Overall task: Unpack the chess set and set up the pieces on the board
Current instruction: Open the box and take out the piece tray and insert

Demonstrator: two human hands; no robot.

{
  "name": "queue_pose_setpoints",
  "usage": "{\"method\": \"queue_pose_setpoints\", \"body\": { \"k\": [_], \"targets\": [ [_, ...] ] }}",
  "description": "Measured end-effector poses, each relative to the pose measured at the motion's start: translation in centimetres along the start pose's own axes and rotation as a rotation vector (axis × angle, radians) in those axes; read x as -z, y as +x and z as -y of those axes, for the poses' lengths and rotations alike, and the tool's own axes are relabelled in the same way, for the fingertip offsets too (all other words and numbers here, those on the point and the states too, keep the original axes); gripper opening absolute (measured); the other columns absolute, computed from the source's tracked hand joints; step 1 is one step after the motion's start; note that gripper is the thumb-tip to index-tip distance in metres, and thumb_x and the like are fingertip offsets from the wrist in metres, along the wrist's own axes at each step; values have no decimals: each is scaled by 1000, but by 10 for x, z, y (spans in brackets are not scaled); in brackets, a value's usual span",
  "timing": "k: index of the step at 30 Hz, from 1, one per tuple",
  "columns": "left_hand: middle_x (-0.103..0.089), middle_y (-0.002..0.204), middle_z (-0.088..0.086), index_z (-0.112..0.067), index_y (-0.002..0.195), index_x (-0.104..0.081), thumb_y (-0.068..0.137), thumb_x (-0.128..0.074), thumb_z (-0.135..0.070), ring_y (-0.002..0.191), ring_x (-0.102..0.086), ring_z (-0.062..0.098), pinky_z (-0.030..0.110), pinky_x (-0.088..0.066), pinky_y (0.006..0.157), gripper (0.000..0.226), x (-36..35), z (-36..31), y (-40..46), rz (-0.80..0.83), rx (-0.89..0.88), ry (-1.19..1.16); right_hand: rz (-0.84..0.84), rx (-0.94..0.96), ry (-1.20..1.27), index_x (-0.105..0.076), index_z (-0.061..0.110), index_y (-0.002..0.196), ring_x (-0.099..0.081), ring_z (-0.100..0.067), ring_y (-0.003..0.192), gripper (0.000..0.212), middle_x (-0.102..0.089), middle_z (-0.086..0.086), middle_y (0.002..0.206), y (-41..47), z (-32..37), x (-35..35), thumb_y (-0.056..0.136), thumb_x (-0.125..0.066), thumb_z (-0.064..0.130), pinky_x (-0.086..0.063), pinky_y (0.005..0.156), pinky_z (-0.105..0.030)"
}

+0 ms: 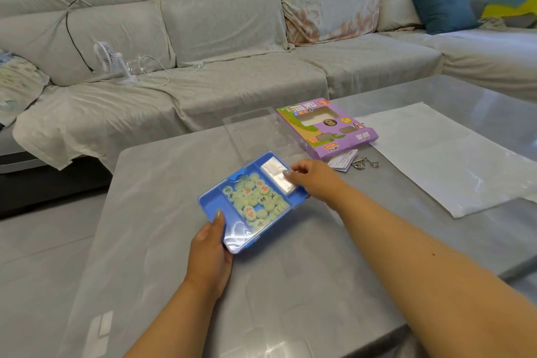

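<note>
A blue plastic tray (pixel 213 202) lies on the grey table (pixel 162 256), under a clear lid. Its middle compartment holds several pale green round chess pieces (pixel 257 200) with red and black characters. The far compartment holds a folded white packet (pixel 276 176). My left hand (pixel 210 250) grips the tray's near corner, thumb on the rim. My right hand (pixel 309 179) rests on the tray's far right side, fingers touching the white packet.
A purple chess box (pixel 328 128) lies open beyond the tray, with a clear plastic insert (pixel 255 131) beside it. A leaflet (pixel 343 160) and a metal wire puzzle (pixel 364 163) lie near it. A white sheet (pixel 453 160) covers the table's right. A grey sofa stands behind.
</note>
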State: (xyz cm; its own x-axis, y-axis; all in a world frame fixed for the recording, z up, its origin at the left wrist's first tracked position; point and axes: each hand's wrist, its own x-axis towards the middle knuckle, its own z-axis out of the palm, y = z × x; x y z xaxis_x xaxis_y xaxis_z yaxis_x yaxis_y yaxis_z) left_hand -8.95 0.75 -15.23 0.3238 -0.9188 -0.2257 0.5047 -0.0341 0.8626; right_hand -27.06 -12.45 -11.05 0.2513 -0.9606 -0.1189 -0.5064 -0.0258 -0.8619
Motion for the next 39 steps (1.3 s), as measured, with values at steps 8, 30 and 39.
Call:
{"method": "queue_pose_setpoints", "body": {
  "k": [8, 30, 39],
  "targets": [
    [-73, 100, 8, -7, 105, -64, 98, -47, -32, 92, -70, 27, 36, -56, 76, 31, -5, 5, -11, 8, -70, 401, -121, -112, -285, -54, 16, 120, -58, -20, 98, 37, -62, -5, 114, -45, -38, -2, 92, -52, 40, -44, 78, -29],
    [-16, 157, 5, -18, 150, -21, 92, -54, -40, 144, -15, 22, 41, -21, 117, 70, -22, 17, -21, -134, -141, 1022, 98, -84, -477, -60, 15, 93, -53, -16, 72, 29, -58, 1, 76, -51, -22, -22, 90, -55, 44, -41, 61, -27],
    [-4, 159, 9, -9, 151, -15, 97, -43, -42, 147, 2, 22, 34, -7, 117, 69, -33, 24, -9, -55, -187, 1332, 279, -93, -516, -51, 11, 124, -61, -25, 100, 32, -60, -10, 117, -65, -15, -18, 96, -48, 24, -52, 80, -33]
  ]
}}
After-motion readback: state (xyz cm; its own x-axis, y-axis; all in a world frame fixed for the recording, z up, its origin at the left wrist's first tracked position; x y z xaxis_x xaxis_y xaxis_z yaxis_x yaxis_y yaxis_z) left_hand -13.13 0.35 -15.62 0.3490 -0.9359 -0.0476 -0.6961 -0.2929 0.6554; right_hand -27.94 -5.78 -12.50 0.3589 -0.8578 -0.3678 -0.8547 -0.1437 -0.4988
